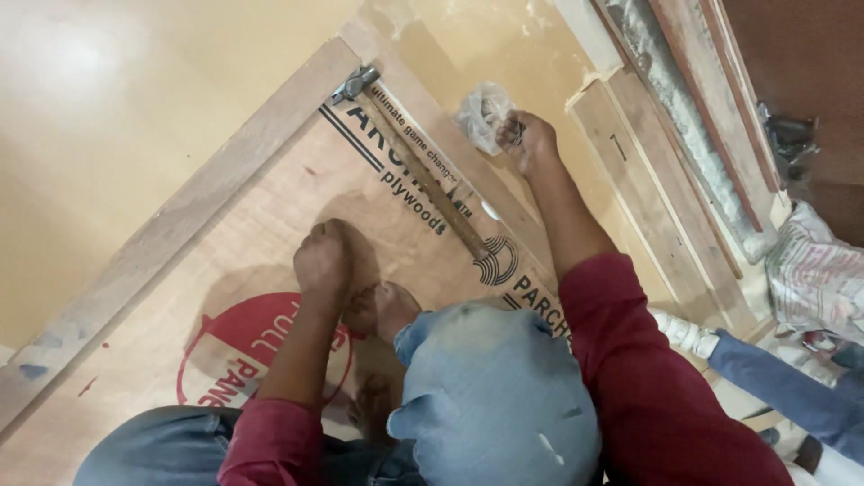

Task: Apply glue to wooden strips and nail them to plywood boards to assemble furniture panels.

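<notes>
Crouching on a plywood sheet (297,189) laid on the floor, the person is seen from the head view with both arms extended over the work. The left hand (322,258) rests closed as a fist, pressed knuckles-down on the plywood face, holding nothing visible. The right hand (526,139) reaches beyond the sheet's edge, its fingers pinched into a small clear plastic bag (481,112) lying on the floor; what it grips inside is too small to tell. A hammer (409,166) lies untouched on the plywood along the wooden edge strip (171,225), head near the corner, handle pointing toward the person's knee. In judgement, the strip is seated against the sheet, while no fastening is visibly in progress: the hammer is idle. Loose wooden battens (648,189) lie to the right, well apart.
</notes>
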